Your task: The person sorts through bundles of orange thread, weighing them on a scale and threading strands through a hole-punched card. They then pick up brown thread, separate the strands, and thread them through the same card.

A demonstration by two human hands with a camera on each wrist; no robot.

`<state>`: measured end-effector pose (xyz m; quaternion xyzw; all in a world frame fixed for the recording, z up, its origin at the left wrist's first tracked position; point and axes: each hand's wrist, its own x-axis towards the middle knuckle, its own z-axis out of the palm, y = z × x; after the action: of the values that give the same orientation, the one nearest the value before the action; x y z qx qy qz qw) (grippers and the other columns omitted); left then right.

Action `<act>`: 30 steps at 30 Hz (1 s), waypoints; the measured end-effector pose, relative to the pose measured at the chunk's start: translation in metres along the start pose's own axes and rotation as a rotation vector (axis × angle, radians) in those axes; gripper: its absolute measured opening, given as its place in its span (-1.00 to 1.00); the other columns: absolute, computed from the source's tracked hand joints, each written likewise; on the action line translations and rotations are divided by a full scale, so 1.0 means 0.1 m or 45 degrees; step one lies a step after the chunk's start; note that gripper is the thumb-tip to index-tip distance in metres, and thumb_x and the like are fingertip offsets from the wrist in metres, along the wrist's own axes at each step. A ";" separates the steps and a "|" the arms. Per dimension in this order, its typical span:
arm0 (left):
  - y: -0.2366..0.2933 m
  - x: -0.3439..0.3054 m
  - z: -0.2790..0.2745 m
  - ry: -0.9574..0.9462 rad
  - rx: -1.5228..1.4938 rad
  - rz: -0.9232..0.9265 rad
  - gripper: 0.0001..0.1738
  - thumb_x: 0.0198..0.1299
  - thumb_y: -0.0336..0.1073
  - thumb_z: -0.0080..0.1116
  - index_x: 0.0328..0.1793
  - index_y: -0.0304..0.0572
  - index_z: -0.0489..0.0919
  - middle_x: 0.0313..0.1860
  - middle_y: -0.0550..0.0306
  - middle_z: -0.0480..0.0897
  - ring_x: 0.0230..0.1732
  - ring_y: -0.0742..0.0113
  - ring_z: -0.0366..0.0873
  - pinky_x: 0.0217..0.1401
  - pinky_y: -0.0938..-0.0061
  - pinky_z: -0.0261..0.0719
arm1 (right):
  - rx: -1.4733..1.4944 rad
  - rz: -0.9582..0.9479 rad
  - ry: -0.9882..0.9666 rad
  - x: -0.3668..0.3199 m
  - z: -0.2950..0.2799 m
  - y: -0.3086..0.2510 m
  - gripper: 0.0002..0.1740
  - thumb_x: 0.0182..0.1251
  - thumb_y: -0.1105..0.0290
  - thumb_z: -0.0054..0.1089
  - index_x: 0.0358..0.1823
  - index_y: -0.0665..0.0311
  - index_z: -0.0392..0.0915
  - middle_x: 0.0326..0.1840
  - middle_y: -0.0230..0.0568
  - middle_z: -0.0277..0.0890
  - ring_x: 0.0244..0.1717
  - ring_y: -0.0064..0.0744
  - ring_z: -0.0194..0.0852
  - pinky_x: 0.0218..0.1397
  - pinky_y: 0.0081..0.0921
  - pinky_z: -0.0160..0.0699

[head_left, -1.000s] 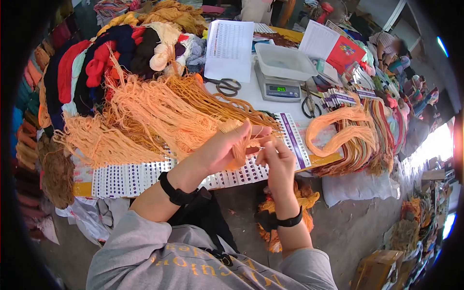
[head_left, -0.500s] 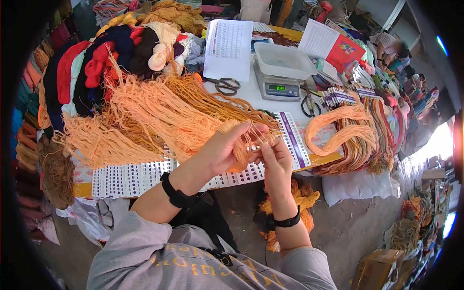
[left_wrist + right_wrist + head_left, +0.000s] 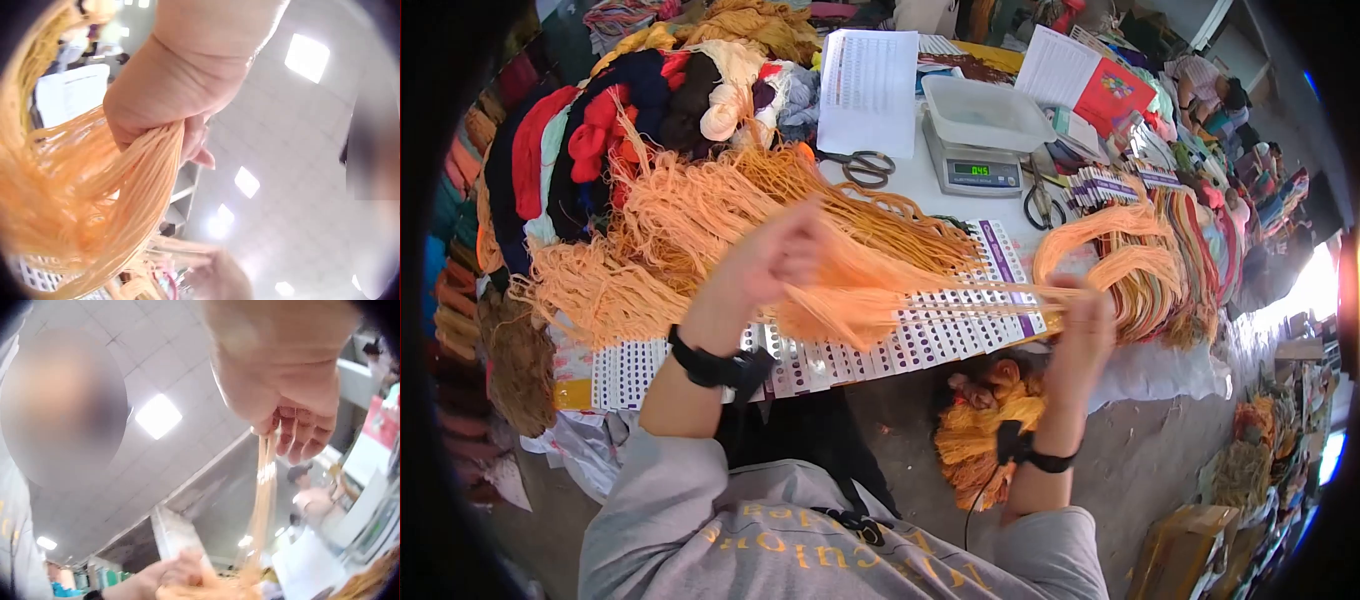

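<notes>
My left hand (image 3: 772,258) grips a hank of peach yarn (image 3: 140,181), its strands spilling down from the curled fingers in the left wrist view. Off to the right, my right hand (image 3: 1082,335) pinches the ends of a few thin strands (image 3: 990,288) between thumb and fingers. Those strands (image 3: 264,481) stretch taut from the hank across to the right hand. Beneath the left hand lies a heap of loose peach yarn (image 3: 685,215), beside darker golden-brown yarn (image 3: 880,215). White cards with rows of holes (image 3: 960,325) lie under the hank.
A digital scale (image 3: 980,175) carrying a clear plastic tub (image 3: 990,112) stands at the back. Scissors (image 3: 864,168) lie left of it, with more scissors (image 3: 1043,200) to its right. Looped peach skeins (image 3: 1090,235) are at right. Coloured yarn piles (image 3: 550,150) fill the left side.
Both hands have moved apart, the left hand to the left with the hank and the right hand to the right. The strands between them are now drawn out long.
</notes>
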<state>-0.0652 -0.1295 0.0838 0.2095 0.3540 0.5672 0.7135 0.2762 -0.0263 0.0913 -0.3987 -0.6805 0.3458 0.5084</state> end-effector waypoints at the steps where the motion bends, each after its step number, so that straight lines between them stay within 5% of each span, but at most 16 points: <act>1: 0.13 -0.09 -0.09 0.297 -0.033 0.138 -0.61 0.35 0.00 -0.07 -0.48 -0.02 0.37 -0.69 0.46 0.16 -0.79 0.67 -0.08 -0.77 0.68 -0.13 | 0.515 -0.002 0.132 0.03 -0.16 0.03 -0.82 0.40 0.44 -0.13 -0.17 0.40 0.42 -0.02 -0.08 0.49 -0.06 -0.29 0.46 0.10 -0.34 0.42; 3: 0.39 -0.26 -0.48 0.578 -0.158 0.343 -0.69 0.34 -0.13 -0.01 -0.47 -0.01 0.34 -0.69 0.47 0.13 -0.79 0.69 -0.10 -0.77 0.70 -0.14 | 1.249 0.282 0.406 0.11 -0.66 0.15 -0.80 0.40 0.45 -0.09 -0.08 0.45 0.38 -0.01 -0.03 0.44 -0.02 -0.26 0.44 0.08 -0.37 0.47; 5: 0.64 -0.47 -1.08 0.509 -0.366 0.445 -0.75 0.34 -0.22 -0.01 -0.44 -0.03 0.37 -0.69 0.48 0.11 -0.78 0.69 -0.10 -0.76 0.71 -0.16 | 2.230 0.253 0.008 0.11 -1.40 0.71 -0.81 0.41 0.47 -0.10 -0.06 0.44 0.36 -0.12 -0.10 0.43 -0.06 -0.31 0.42 0.03 -0.46 0.47; 7: 0.84 -0.69 -1.41 0.569 -0.468 0.547 -0.76 0.34 -0.27 -0.02 -0.44 -0.06 0.39 -0.70 0.47 0.10 -0.76 0.68 -0.08 -0.73 0.71 -0.16 | 1.865 0.311 0.382 0.02 -1.93 1.00 -0.85 0.43 0.47 -0.12 -0.10 0.40 0.34 -0.21 -0.16 0.38 -0.19 -0.39 0.37 -0.10 -0.51 0.45; 11: 1.32 -1.16 -2.22 0.662 -0.497 0.799 -0.75 0.32 -0.30 -0.02 -0.46 -0.10 0.36 -0.70 0.44 0.09 -0.77 0.64 -0.07 -0.71 0.66 -0.12 | 1.368 0.320 0.550 -0.25 -3.20 1.83 -0.88 0.41 0.40 -0.05 -0.20 0.32 0.35 -0.33 -0.29 0.33 -0.37 -0.48 0.23 -0.28 -0.59 0.31; 13: 1.55 -1.36 -2.58 0.722 -0.573 1.069 -0.81 0.35 -0.27 -0.07 -0.21 -0.21 0.48 -0.68 0.36 0.17 -0.75 0.62 0.01 -0.69 0.66 -0.05 | 1.060 0.239 0.825 -0.40 -3.90 2.17 -0.87 0.42 0.37 -0.05 -0.26 0.27 0.35 -0.40 -0.38 0.25 -0.45 -0.55 0.15 -0.38 -0.66 0.22; 16: 1.55 -1.27 -1.99 0.326 -0.478 1.114 -0.68 0.37 -0.23 -0.10 0.11 -0.27 0.45 -0.62 0.30 0.27 -0.72 0.62 0.09 -0.69 0.68 0.02 | 1.111 -0.024 0.244 -0.36 -4.48 2.22 -0.88 0.38 0.33 0.03 -0.27 0.20 0.36 -0.47 -0.41 0.31 -0.50 -0.60 0.13 -0.43 -0.68 0.16; 17: 1.42 -1.08 -1.44 0.293 -0.381 1.090 -0.63 0.37 -0.22 -0.10 0.20 -0.27 0.42 -0.61 0.30 0.28 -0.71 0.63 0.09 -0.68 0.69 0.04 | 0.737 0.219 0.771 -0.16 -3.82 1.66 -0.88 0.36 0.35 0.04 -0.21 0.23 0.45 -0.52 -0.45 0.28 -0.52 -0.67 0.13 -0.48 -0.71 0.13; 19: 1.10 -0.61 -0.61 0.135 -0.256 0.842 -0.55 0.34 -0.20 -0.05 0.29 -0.21 0.30 -0.59 0.35 0.28 -0.71 0.64 0.11 -0.59 0.72 0.19 | 0.363 0.250 0.796 0.16 -2.81 1.36 -0.79 0.32 0.37 0.08 -0.09 0.29 0.52 -0.48 -0.49 0.35 -0.51 -0.70 0.15 -0.46 -0.72 0.18; 20: 0.95 -0.28 -0.61 -0.122 -0.321 0.676 -0.58 0.31 -0.23 -0.01 0.25 -0.19 0.35 -0.57 0.36 0.33 -0.67 0.64 0.19 -0.52 0.70 0.30 | 0.142 0.237 0.564 0.26 -2.42 1.30 -0.75 0.30 0.40 0.08 -0.03 0.31 0.52 -0.42 -0.49 0.39 -0.47 -0.71 0.20 -0.41 -0.72 0.23; 21: 0.61 0.00 -0.32 0.273 -0.401 0.576 -0.59 0.26 -0.26 0.07 0.19 -0.24 0.41 -0.52 0.33 0.38 -0.61 0.63 0.24 -0.55 0.73 0.33 | -0.076 0.220 0.329 0.33 -2.03 1.26 -0.71 0.29 0.43 0.08 0.02 0.32 0.52 -0.37 -0.49 0.44 -0.42 -0.71 0.26 -0.37 -0.72 0.29; 22: 0.33 0.24 -0.20 0.189 -0.330 0.411 -0.64 0.25 -0.26 0.07 0.13 -0.24 0.46 -0.47 0.29 0.44 -0.53 0.59 0.34 -0.49 0.70 0.39 | -0.293 0.108 0.126 0.38 -1.60 1.21 -0.72 0.28 0.49 0.04 0.01 0.31 0.51 -0.30 -0.46 0.48 -0.34 -0.67 0.35 -0.26 -0.68 0.36; 24: -0.22 0.73 0.05 -0.006 -0.144 0.094 -0.73 0.25 -0.27 0.07 0.00 -0.25 0.56 -0.37 0.22 0.58 -0.36 0.51 0.53 -0.36 0.64 0.53 | -0.229 0.223 -0.184 0.42 -0.84 1.11 -0.86 0.28 0.49 0.01 -0.14 0.30 0.44 -0.38 -0.40 0.45 -0.34 -0.59 0.41 -0.23 -0.61 0.41; 25: -0.48 0.93 0.15 -0.052 -0.399 -0.073 -0.64 0.32 -0.21 -0.03 0.11 -0.28 0.50 -0.06 0.05 0.61 -0.16 0.38 0.58 -0.23 0.54 0.58 | -0.136 0.213 -0.342 0.43 -0.54 1.17 -0.87 0.28 0.48 0.04 -0.16 0.32 0.41 -0.40 -0.36 0.44 -0.33 -0.56 0.43 -0.24 -0.59 0.42; 27: -0.93 1.29 0.35 0.138 -0.337 -0.246 -0.57 0.37 -0.14 -0.12 0.21 -0.30 0.39 0.11 -0.07 0.54 -0.05 0.17 0.57 -0.11 0.41 0.59 | -0.008 0.271 -0.524 0.44 -0.04 1.44 -0.87 0.25 0.46 0.11 -0.23 0.37 0.45 -0.47 -0.35 0.45 -0.46 -0.62 0.40 -0.38 -0.63 0.39; 30: -1.34 1.61 0.41 0.237 -0.404 -0.427 -0.51 0.38 -0.07 -0.16 0.22 -0.35 0.30 0.10 -0.22 0.50 0.00 -0.01 0.55 -0.05 0.23 0.59 | 0.113 0.352 -0.726 0.47 0.42 1.87 -0.87 0.23 0.45 0.17 -0.34 0.40 0.52 -0.58 -0.35 0.46 -0.60 -0.66 0.34 -0.51 -0.67 0.34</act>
<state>0.0713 -0.0074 -0.0260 -0.0199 0.3547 0.5062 0.7858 0.2634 0.0957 -0.0629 -0.3518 -0.7192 0.5387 0.2622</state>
